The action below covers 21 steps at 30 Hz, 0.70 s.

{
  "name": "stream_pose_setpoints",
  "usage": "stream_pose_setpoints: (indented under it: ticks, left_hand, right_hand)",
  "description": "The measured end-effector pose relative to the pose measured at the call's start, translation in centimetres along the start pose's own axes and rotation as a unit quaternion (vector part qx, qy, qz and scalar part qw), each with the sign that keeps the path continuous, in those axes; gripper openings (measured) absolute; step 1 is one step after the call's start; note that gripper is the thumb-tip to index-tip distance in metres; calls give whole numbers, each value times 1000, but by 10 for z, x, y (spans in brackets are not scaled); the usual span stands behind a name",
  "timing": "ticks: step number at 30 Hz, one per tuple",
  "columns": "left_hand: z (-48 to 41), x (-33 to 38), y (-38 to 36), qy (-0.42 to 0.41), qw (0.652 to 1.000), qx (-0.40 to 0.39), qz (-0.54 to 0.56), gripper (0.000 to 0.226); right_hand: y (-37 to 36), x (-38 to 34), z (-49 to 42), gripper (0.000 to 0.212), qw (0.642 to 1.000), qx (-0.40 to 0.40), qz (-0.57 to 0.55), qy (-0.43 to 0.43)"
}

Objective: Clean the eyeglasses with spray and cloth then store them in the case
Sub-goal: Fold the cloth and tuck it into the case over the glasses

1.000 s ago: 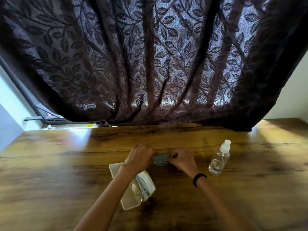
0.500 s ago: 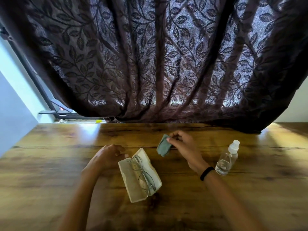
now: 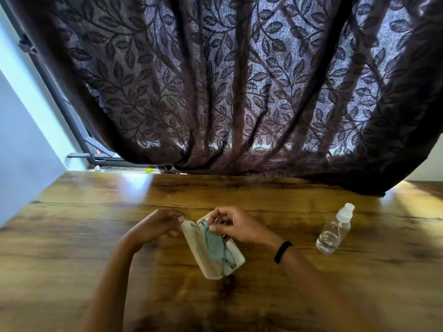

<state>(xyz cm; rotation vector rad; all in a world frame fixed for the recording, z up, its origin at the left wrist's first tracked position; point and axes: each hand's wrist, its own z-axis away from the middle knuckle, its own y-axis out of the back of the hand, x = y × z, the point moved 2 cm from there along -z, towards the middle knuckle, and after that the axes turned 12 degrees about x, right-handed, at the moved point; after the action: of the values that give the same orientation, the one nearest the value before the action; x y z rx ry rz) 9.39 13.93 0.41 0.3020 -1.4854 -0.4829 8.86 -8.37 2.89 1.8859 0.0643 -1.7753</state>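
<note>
While the big dark curtain (image 3: 239,80) hangs over the far edge, the wood table (image 3: 72,236) holds all the small things. Near the right side stands the spray bottle (image 3: 334,230), upright, with a little clear liquid at the bottom and its white cap on. It sits well apart from both hands.

Close to the middle lies the open case (image 3: 211,267), pale and long. Its lid stands up on the left side. Inside it lie the glasses (image 3: 229,262), mostly hidden, with thin wire showing at both ends. On top of them rests the green cloth (image 3: 214,244), folded.

Over the far end of the case, the right hand (image 3: 237,226) has its fingers curled in and pinches the top of the cloth. A black band sits on that wrist. Beside the lid, the left hand (image 3: 158,226) is loosely curled, with a fingertip touching the lid's far corner; I cannot tell if it grips anything.

I think the cleaning is done and the packing is almost over. Trouble could come at closing time. If the cloth bunches up or a wire arm pokes out, the lid might pinch it and bend the glasses. If the left hand lets go, the light case could slide.
</note>
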Motion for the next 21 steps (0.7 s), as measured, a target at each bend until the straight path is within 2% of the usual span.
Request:
stream_pose_setpoints:
  ticks: [5, 8, 11, 15, 18, 21]
  left_hand:
    - [-3, 6, -7, 5, 999, 4, 37, 16]
    - [-5, 9, -11, -11, 999, 19, 25, 17]
    - [-6, 10, -14, -21, 999, 20, 20, 17]
    - [-4, 12, -14, -34, 999, 26, 25, 20]
    - [-2, 10, -16, -28, 999, 25, 29, 18]
    - [0, 6, -19, -1, 998, 19, 53, 21]
  right_hand:
    - [5, 9, -3, 2, 999, 25, 21, -34]
    - [5, 13, -8, 11, 996, 32, 79, -35]
    - [2, 13, -10, 13, 994, 32, 92, -41]
    - [-5, 13, -12, 14, 980, 73, 185, -14]
    - [-10, 15, -11, 18, 964, 108, 244, 8]
    - [-12, 17, -12, 23, 961, 114, 250, -7]
